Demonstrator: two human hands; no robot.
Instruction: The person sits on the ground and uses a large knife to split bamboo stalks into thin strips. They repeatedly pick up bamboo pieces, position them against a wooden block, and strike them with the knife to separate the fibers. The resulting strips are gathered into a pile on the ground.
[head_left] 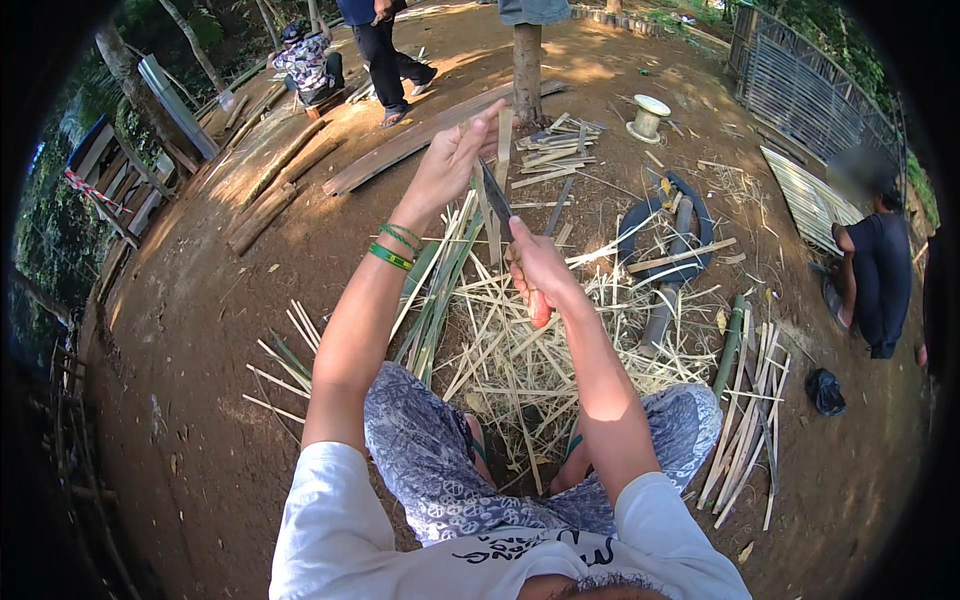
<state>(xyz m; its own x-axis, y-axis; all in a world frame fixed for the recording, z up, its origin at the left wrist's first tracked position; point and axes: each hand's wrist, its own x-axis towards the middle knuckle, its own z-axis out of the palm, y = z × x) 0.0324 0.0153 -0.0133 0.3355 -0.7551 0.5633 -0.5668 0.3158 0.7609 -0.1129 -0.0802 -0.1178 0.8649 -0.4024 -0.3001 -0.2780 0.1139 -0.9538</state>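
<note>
My left hand (458,160) is raised ahead of me, its fingers and thumb closed on a thin bamboo strip (504,148). That strip stands roughly upright, and its lower part hangs behind the knife. In my right hand (537,262) is a knife (494,198) with an orange-red handle, gripped in a fist. The dark blade points up and to the left, lying against or just in front of the strip; I cannot tell whether it cuts in. Below both hands spreads a tangled heap of pale bamboo strips and shavings (520,350), between and beyond my knees.
Split bamboo strips (745,420) lie by my right knee, near a black plastic bag (825,391). Ahead are a black tyre (712,228), a short stack of slats (555,150) and a long plank (400,160). One person (880,270) crouches at right; others are farther off.
</note>
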